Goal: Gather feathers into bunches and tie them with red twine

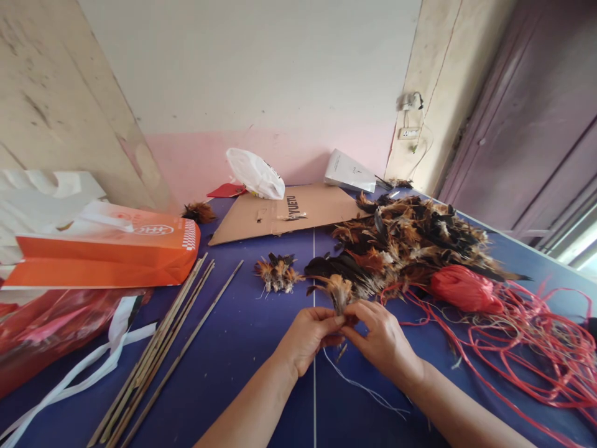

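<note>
My left hand (308, 336) and my right hand (380, 336) meet over the blue table (242, 348), both pinched on the base of a small feather bundle (339, 292) of brown and tan feathers. A thin white thread (359, 386) trails from under my hands toward me. Just behind the bundle lies a big heap of dark and orange feathers (405, 242). A finished-looking small feather tuft (277, 272) rests to the left of my hands.
Several thin bamboo sticks (168, 354) lie at the left. An orange bag (107, 249) and red plastic wrap (56, 330) sit beyond them. Red string (536, 354) with a red roll (459, 289) spreads at right. Cardboard (289, 214), a white plastic bag (255, 174) and white box (349, 171) lie at the back.
</note>
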### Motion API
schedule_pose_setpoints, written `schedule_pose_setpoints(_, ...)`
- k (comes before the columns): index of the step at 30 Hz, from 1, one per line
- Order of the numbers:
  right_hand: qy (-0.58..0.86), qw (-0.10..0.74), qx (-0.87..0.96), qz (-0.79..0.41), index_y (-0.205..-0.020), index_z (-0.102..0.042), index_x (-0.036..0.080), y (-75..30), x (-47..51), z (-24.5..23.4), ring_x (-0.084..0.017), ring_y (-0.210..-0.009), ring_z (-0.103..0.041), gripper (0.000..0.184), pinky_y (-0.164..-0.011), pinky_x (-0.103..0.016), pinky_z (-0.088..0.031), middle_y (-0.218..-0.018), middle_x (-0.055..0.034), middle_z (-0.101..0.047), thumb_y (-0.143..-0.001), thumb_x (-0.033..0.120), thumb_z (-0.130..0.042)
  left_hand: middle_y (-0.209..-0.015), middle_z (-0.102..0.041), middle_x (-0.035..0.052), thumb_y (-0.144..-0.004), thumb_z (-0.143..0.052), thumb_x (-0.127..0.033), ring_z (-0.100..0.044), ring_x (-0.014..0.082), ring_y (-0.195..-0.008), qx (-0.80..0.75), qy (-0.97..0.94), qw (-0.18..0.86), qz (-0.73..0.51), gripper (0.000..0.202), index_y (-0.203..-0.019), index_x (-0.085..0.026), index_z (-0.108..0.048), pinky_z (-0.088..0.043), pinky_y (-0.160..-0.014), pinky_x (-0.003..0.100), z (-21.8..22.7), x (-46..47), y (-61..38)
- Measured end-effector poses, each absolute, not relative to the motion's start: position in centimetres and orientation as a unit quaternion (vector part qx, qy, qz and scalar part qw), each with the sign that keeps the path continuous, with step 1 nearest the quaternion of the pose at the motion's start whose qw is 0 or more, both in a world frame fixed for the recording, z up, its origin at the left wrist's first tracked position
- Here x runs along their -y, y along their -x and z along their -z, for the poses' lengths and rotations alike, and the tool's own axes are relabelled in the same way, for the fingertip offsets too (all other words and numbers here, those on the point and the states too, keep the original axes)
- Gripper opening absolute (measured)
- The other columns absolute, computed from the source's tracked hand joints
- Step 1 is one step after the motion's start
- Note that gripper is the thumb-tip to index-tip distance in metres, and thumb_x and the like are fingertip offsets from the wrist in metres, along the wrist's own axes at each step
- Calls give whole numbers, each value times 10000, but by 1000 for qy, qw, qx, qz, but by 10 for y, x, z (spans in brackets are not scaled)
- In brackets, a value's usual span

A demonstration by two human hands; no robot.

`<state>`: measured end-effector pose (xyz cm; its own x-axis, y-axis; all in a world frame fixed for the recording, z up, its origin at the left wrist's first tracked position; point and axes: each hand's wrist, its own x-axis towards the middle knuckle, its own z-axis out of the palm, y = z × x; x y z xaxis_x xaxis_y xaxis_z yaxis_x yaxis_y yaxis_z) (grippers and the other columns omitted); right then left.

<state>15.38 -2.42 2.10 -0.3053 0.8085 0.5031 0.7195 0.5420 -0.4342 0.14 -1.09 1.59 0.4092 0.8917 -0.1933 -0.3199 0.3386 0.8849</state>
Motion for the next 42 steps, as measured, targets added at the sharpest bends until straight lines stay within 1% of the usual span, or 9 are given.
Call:
schedule_pose_setpoints(3,461,369,799,-113,-821,-579,178,-154,24,-24,-159,-728,-528,104,-686,-274,-389,-770,-34,-590,-737,240,-569,-736,-674,70,-616,-698,-283,-589,137,-675,-385,-447,689,-420,189,-700,-117,-666,-445,-649,247,-18,10,0)
schedule_pose_setpoints(9,460,410,659,-432,-746,-597,141,-156,16,-24,-112,-591,-532,200,-547,-215,-396,-644,-8,-596,-739,335,-547,-581,-629,27,-642,-657,-320,-551,113,-549,-405,-534,626,-399,185,-661,-137,-671,-390,-509,210,-22,12,-1)
schedule_pose_setpoints(14,472,467,558,-497,-625,-564,128,-153,14,-14,-93,-517,-486,247,-497,-207,-366,-544,13,-548,-654,366,-624,-573,-632,28,-645,-651,-288,-549,115,-537,-401,-544,622,-395,154,-669,-137,-674,-404,-519,218,-16,12,-6)
schedule_pose_setpoints(20,523,510,554,-399,-605,-540,140,-147,14,-8,-80,-493,-423,250,-469,-200,-338,-513,35,-490,-659,373,-611,-633,-662,30,-610,-679,-255,-552,140,-564,-429,-574,524,-461,207,-795,-164,-706,-413,-535,224,-13,13,-12)
schedule_pose_setpoints(25,526,511,547,-404,-609,-535,147,-144,16,-11,-84,-484,-415,262,-466,-208,-352,-520,25,-501,-660,395,-602,-594,-660,25,-631,-662,-276,-544,149,-540,-436,-594,463,-492,176,-761,-173,-722,-396,-516,223,-15,17,-13)
schedule_pose_setpoints(31,521,500,535,-438,-566,-526,149,-139,18,-17,-83,-467,-440,237,-467,-203,-358,-484,33,-501,-661,354,-597,-567,-653,44,-621,-673,-292,-551,139,-499,-422,-533,561,-472,199,-749,-145,-711,-406,-485,228,-10,14,-13)
schedule_pose_setpoints(35,516,416,612,-432,-643,-612,141,-153,8,-33,-96,-512,-488,178,-507,-210,-382,-551,13,-574,-655,318,-594,-571,-653,54,-611,-683,-269,-582,143,-521,-429,-488,604,-461,166,-703,-132,-695,-421,-486,226,-11,10,-9)
schedule_pose_setpoints(38,546,376,657,-359,-783,-661,160,-174,-6,-49,-118,-576,-533,216,-543,-221,-398,-669,-10,-639,-658,313,-576,-646,-670,65,-604,-696,-275,-610,142,-591,-433,-419,613,-510,181,-708,-128,-675,-438,-529,216,-14,4,-2)
schedule_pose_setpoints(42,611,341,686,-200,-700,-671,173,-197,-23,-55,-135,-578,-545,173,-559,-234,-387,-621,-10,-638,-661,292,-551,-705,-669,46,-549,-742,-269,-610,124,-635,-430,-308,618,-581,233,-723,-140,-656,-420,-520,183,-14,-6,8)
